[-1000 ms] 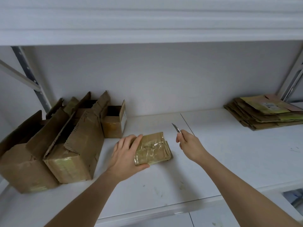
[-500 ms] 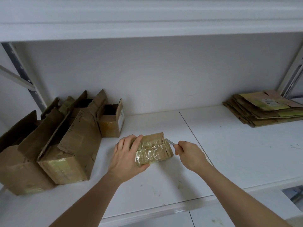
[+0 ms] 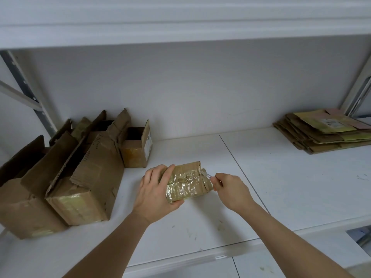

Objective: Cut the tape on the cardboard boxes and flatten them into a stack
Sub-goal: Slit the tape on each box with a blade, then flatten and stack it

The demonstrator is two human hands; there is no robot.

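Observation:
A small cardboard box (image 3: 188,182) wrapped in shiny clear tape lies on the white shelf (image 3: 281,177) in the middle. My left hand (image 3: 156,189) grips its left end, fingers over the top and thumb under the front edge. My right hand (image 3: 230,188) holds a small knife (image 3: 205,173), and the blade tip touches the tape at the box's upper right edge. A stack of flattened boxes (image 3: 325,133) lies at the far right of the shelf.
Several opened cardboard boxes (image 3: 80,177) stand with flaps up at the left, a small open one (image 3: 136,149) behind them near the wall. A shelf board hangs overhead. Metal uprights stand at both ends. The shelf's front edge runs just below my forearms.
My right hand brought the knife down and left from above the shelf until the blade met the box's right edge. My left hand kept its hold on the box.

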